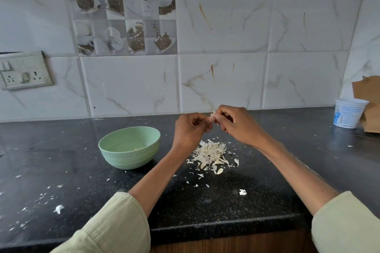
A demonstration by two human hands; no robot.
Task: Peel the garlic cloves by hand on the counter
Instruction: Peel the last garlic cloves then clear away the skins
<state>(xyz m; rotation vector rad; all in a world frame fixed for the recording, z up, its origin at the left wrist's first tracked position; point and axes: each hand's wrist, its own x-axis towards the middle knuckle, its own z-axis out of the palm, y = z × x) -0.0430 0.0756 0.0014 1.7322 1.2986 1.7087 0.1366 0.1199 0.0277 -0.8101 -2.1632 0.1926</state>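
- One garlic clove (212,116) is held above the black bench (82,170), pinched between both hands.
- The left hand (190,129) and the right hand (234,123) each curl their fingers around it.
- One heap of peels (211,154) lies below the hands, one loose clove (220,171) at its near edge.
- One green bowl (129,147) stands left of the heap.
- One white tub (349,112) sits far right; its blue print is too small to read.

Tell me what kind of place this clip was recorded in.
Most likely a home kitchen: a dark speckled counter against a tiled backsplash with coffee-cup picture tiles, a green bowl, and a pile of garlic skins below both hands.
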